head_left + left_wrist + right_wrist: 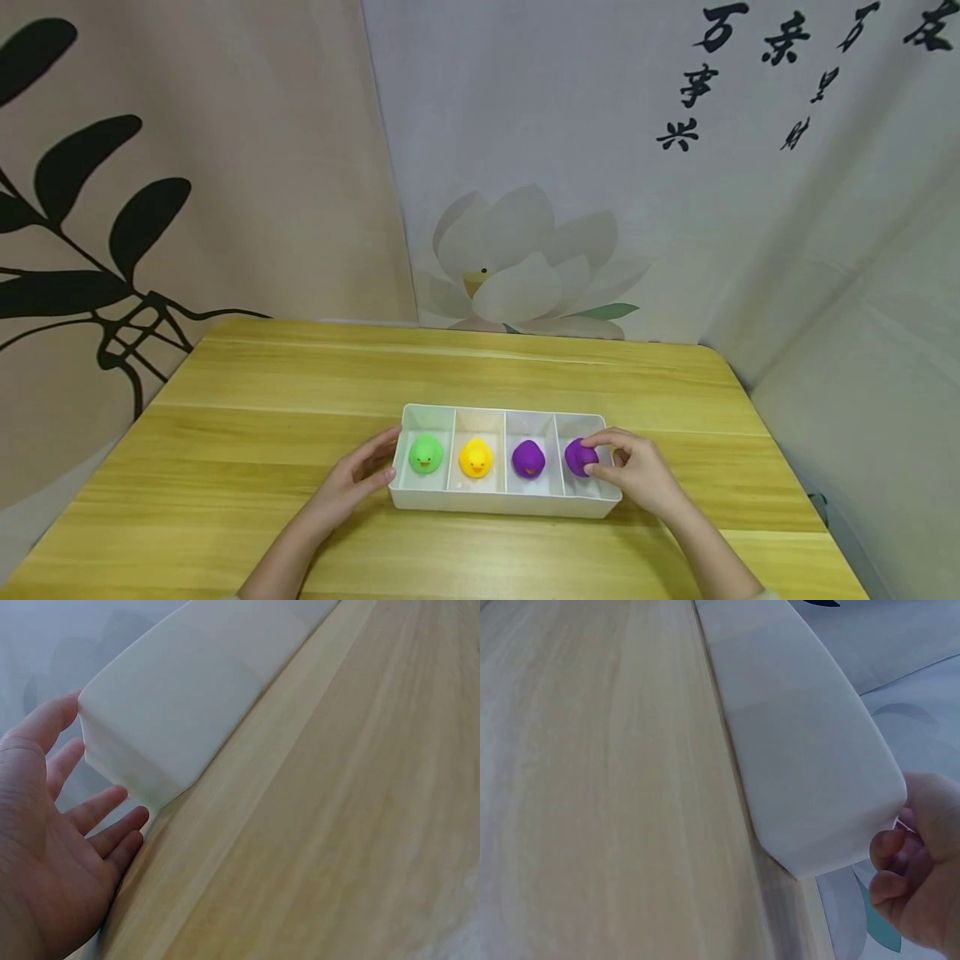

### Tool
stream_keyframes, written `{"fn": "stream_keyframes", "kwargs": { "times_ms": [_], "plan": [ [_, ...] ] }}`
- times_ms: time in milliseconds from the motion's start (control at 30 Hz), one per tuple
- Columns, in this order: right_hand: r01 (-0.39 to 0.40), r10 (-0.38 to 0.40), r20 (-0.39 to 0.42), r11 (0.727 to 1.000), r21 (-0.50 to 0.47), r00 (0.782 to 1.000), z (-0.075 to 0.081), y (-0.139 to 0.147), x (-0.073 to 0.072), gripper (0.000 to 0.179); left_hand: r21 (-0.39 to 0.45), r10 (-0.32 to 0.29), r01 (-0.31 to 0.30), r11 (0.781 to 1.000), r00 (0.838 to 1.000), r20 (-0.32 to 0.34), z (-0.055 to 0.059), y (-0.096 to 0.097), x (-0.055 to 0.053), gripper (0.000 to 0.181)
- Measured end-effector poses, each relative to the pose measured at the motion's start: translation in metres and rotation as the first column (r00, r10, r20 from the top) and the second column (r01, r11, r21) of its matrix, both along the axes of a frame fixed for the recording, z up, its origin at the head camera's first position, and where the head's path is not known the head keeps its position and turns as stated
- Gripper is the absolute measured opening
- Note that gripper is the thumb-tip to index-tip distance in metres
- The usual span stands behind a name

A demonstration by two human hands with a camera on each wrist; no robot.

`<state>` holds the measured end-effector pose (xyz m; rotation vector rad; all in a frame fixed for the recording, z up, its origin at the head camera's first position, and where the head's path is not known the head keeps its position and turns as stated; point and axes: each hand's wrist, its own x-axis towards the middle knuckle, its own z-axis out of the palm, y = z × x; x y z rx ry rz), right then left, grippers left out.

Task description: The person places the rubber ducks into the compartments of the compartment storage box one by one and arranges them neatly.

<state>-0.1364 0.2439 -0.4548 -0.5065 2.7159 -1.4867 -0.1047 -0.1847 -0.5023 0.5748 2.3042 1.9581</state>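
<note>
A white box [480, 501] with a row of compartments sits on the table. From left to right its compartments hold a green duck [426, 454], a yellow duck [476, 458], a purple duck [528, 459] and, at the right end, another purple duck [580, 457]. My right hand [637, 468] pinches that last duck between thumb and fingers inside the end compartment. At the box's left end, my left hand [352, 483] touches the side wall with its fingers spread and relaxed. In the right wrist view the box wall hides the duck and the fingertips of the right hand [922, 862].
A wooden table [300, 400] carries the box near its middle. Behind it hangs a pale cloth [525, 100] printed with a lotus and dark characters. Dark leaves [86, 162] are printed on the cloth at the left.
</note>
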Motion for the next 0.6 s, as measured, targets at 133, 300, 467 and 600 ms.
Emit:
{"fn": "stream_keyframes", "kwargs": {
  "times_ms": [133, 300, 467, 600],
  "plan": [
    [-0.005, 0.006, -0.023, 0.998, 0.055, 1.0, -0.0024, -0.0013, -0.0022, 0.027, -0.001, 0.003, -0.003, 1.0, 1.0, 0.004, -0.0007, 0.0003, 0.0, 0.054],
    [-0.003, 0.008, -0.04, 0.995, 0.104, 0.999, -0.005, -0.0034, -0.0034, 0.028, 0.003, 0.0, 0.0, 1.0, 1.0, 0.004, -0.0016, 0.0002, 0.0003, 0.054],
    [-0.014, 0.027, -0.09, 0.99, 0.141, 0.996, -0.0061, -0.0054, -0.0054, 0.027, 0.003, -0.002, 0.002, 1.0, 1.0, 0.003, -0.0019, 0.0, 0.0002, 0.054],
    [-0.01, 0.024, -0.08, 0.984, 0.178, 0.996, -0.0044, -0.0074, -0.0057, 0.027, 0.001, 0.0, 0.0, 1.0, 1.0, 0.001, -0.0024, -0.0005, -0.0001, 0.054]
  ]
}}
